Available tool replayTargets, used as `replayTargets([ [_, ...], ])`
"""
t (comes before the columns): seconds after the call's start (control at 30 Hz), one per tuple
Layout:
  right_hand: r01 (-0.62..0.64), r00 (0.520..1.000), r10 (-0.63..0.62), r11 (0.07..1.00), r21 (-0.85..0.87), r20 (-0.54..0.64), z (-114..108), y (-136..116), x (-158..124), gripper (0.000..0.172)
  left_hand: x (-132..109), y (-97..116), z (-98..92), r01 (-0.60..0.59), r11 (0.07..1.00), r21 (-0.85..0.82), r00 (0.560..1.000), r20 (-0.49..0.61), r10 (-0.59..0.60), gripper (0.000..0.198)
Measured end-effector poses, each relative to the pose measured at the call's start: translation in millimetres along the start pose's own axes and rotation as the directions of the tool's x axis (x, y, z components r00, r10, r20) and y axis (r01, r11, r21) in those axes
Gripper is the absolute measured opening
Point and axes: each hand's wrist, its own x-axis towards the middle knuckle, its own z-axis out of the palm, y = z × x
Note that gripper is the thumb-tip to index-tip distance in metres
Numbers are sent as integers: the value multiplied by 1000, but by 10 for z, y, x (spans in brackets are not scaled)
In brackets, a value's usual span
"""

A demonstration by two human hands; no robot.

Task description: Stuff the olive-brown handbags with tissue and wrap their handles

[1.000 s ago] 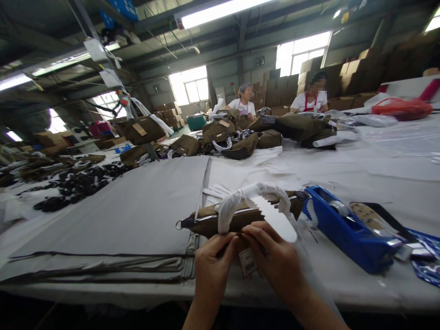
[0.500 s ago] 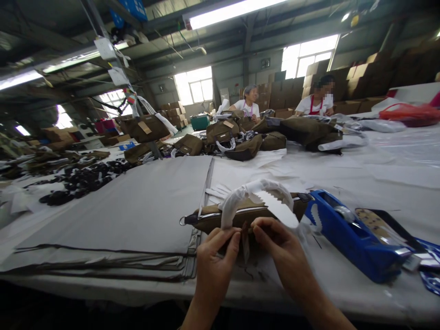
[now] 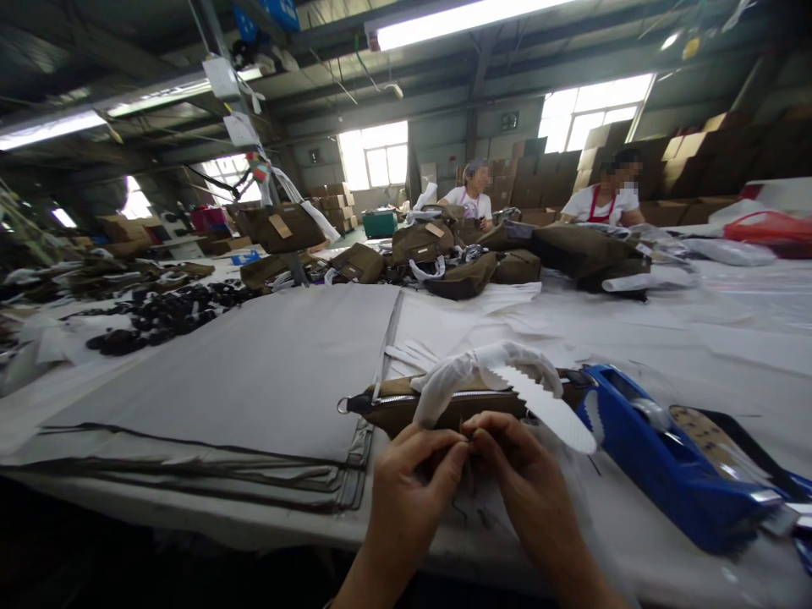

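An olive-brown bag [image 3: 397, 414] with a silver zipper lies on the table before me. Its handle [image 3: 437, 391] is wrapped in white tissue, and a white strip with a toothed edge [image 3: 539, 406] sticks out to the right from it. My left hand [image 3: 415, 478] and my right hand [image 3: 523, 465] meet at the bag's front, thumbs and forefingers pinched together. What they pinch is small and mostly covered by the fingertips; a thin dark strand hangs below them.
Right of the bag stands a blue tape dispenser [image 3: 672, 461]. A stack of grey-white sheets [image 3: 254, 381] lies to the left. More olive bags [image 3: 422, 245] are heaped farther back, near two co-workers [image 3: 469, 199]. A dark pole [image 3: 295, 266] rises at the back left.
My hands have come together; the fingertips, apart before, now touch. The brown strip that hung between them is now mostly hidden. The toothed strip has swung lower to the right.
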Motion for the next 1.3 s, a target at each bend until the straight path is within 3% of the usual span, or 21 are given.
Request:
replayTargets([
  [0.13, 1, 1000, 0, 998, 68, -19, 38, -9, -19, 18, -19, -27, 36, -29, 989, 143, 998, -42, 36, 10],
  [0.27, 37, 999, -38, 999, -37, -30, 21, 31, -30, 20, -47, -61, 12, -96, 957, 272, 993, -38, 111, 11],
  [0.63, 150, 978, -160, 985, -82, -135, 69, -7, -11, 19, -63, -47, -76, -76, 961, 265, 997, 1, 79, 15],
  [0.83, 342, 911, -399, 871, -354, -103, 30, 26, 3, 15, -71, -46, -97, -81, 951, 298, 996, -8, 87, 13],
  [1.3, 465, 842, -539, 748, -473, -25, 23, 0, 14, 11, -64, -66, -107, -98, 956, 277, 995, 38, 91, 13],
])
